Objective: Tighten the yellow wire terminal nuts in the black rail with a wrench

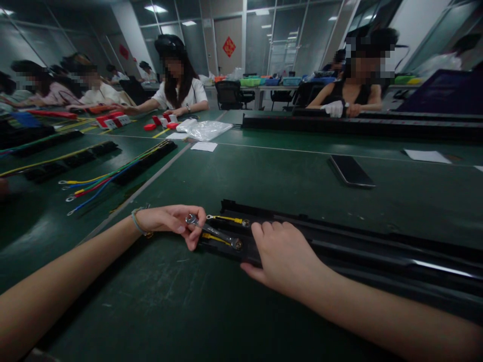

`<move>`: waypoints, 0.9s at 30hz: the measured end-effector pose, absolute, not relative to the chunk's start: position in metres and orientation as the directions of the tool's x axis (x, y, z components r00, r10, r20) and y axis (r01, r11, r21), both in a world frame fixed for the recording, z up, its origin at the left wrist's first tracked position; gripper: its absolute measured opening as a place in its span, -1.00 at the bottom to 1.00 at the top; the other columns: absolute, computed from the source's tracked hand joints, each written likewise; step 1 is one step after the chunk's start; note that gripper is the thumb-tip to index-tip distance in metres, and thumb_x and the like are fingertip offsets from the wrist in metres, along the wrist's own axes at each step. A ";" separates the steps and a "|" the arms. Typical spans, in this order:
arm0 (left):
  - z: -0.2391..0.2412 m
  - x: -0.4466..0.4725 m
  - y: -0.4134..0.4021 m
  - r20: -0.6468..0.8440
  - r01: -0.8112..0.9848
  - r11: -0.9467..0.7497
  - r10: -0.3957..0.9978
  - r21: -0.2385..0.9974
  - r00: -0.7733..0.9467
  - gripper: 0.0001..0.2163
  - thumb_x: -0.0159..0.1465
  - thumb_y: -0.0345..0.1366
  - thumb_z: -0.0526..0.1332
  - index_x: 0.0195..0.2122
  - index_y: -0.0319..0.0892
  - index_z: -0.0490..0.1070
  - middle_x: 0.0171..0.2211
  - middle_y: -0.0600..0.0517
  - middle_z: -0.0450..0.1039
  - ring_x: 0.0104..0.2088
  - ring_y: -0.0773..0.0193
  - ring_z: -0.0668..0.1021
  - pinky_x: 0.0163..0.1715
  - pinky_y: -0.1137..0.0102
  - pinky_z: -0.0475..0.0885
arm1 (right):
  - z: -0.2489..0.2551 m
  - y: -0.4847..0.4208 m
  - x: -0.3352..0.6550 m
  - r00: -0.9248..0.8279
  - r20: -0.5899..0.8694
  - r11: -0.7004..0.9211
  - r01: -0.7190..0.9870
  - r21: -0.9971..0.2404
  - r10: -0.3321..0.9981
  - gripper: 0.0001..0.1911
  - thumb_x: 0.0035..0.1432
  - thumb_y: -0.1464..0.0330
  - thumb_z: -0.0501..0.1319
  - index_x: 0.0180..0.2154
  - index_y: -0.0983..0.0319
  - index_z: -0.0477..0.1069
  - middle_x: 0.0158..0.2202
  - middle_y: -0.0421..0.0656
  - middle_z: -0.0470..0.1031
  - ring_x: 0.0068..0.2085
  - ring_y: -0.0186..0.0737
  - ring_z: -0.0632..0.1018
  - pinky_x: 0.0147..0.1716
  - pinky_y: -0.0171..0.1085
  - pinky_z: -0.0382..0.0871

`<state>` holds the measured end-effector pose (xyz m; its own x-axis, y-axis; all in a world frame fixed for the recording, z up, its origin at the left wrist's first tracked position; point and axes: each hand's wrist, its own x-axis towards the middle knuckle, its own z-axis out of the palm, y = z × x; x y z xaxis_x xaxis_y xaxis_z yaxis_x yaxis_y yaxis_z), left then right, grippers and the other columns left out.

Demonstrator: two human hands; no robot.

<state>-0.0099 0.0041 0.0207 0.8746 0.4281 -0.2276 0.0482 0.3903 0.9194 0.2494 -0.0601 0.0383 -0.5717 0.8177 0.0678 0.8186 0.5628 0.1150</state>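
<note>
A silver combination wrench (216, 232) is gripped at its near-left end by the fingers of my left hand (179, 223). Its other end sits over a nut or bolt (236, 244) inside a long black channel-shaped housing (339, 246). Two short yellow wires lie at the housing's left end. The upper yellow wire (226, 219) has a ring terminal free at its left and its other end at a second bolt. The lower yellow wire (215, 238) runs partly under the wrench. My right hand (281, 254) wraps over the housing, thumb on the near side.
A dark phone (351, 171) lies beyond the housing. Bundles of coloured wires with ring terminals (109, 178) rest at left. A clear plastic bag (209, 129), paper slips (204, 146) and red and white parts (113, 119) are farther back. Several people sit across the table.
</note>
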 end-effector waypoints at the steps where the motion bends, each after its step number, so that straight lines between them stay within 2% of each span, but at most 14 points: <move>1: 0.022 -0.010 0.004 -0.232 0.068 0.375 0.410 0.924 0.882 -0.78 0.04 -0.37 0.22 -0.28 -0.24 0.26 -0.44 0.00 0.37 -0.35 0.17 0.49 -0.28 0.27 0.39 | 0.039 -0.060 0.249 -0.571 0.067 0.562 0.819 0.115 0.818 -0.51 -0.09 0.02 0.05 -0.30 0.30 0.30 -0.44 -0.03 0.38 -0.42 -0.09 0.39 -0.43 -0.15 0.21; 9: 0.029 -0.008 0.002 -0.251 0.142 0.330 0.316 0.933 0.915 -0.78 -0.01 -0.31 0.26 -0.34 -0.23 0.29 -0.48 -0.01 0.41 -0.36 0.14 0.47 -0.23 0.20 0.36 | 0.041 -0.061 0.250 -0.576 0.047 0.567 0.814 0.125 0.816 -0.51 -0.06 0.02 0.03 -0.29 0.31 0.30 -0.44 -0.03 0.38 -0.40 -0.11 0.40 -0.41 -0.17 0.21; 14: 0.022 -0.009 0.004 -0.240 0.073 0.385 0.408 0.920 0.881 -0.80 0.04 -0.32 0.23 -0.31 -0.24 0.28 -0.49 0.03 0.34 -0.40 0.19 0.48 -0.32 0.26 0.41 | 0.041 -0.061 0.250 -0.576 0.055 0.567 0.814 0.124 0.816 -0.52 -0.06 0.02 0.02 -0.29 0.30 0.29 -0.44 -0.03 0.38 -0.40 -0.11 0.40 -0.41 -0.17 0.20; 20: 0.016 -0.006 0.006 -0.207 -0.022 0.415 0.500 0.910 0.841 -0.82 0.18 -0.29 0.10 -0.22 -0.25 0.23 -0.51 0.07 0.27 -0.45 0.26 0.46 -0.35 0.28 0.41 | 0.040 -0.062 0.250 -0.577 0.061 0.568 0.814 0.120 0.814 -0.54 -0.06 0.03 0.04 -0.31 0.29 0.29 -0.44 -0.04 0.38 -0.41 -0.10 0.40 -0.42 -0.17 0.20; 27: 0.016 -0.007 0.008 -0.205 -0.035 0.415 0.520 0.909 0.829 -0.86 0.22 -0.33 0.05 -0.22 -0.26 0.23 -0.58 0.13 0.16 -0.54 0.34 0.39 -0.38 0.27 0.42 | 0.041 -0.061 0.249 -0.571 0.051 0.562 0.818 0.119 0.820 -0.52 -0.07 0.03 0.04 -0.30 0.30 0.29 -0.44 -0.03 0.38 -0.40 -0.10 0.40 -0.42 -0.17 0.20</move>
<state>-0.0073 0.0077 0.0155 0.8294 0.5197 -0.2048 -0.0354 0.4148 0.9092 0.2491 -0.0614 0.0413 -0.5707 0.8196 0.0511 0.8182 0.5624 0.1192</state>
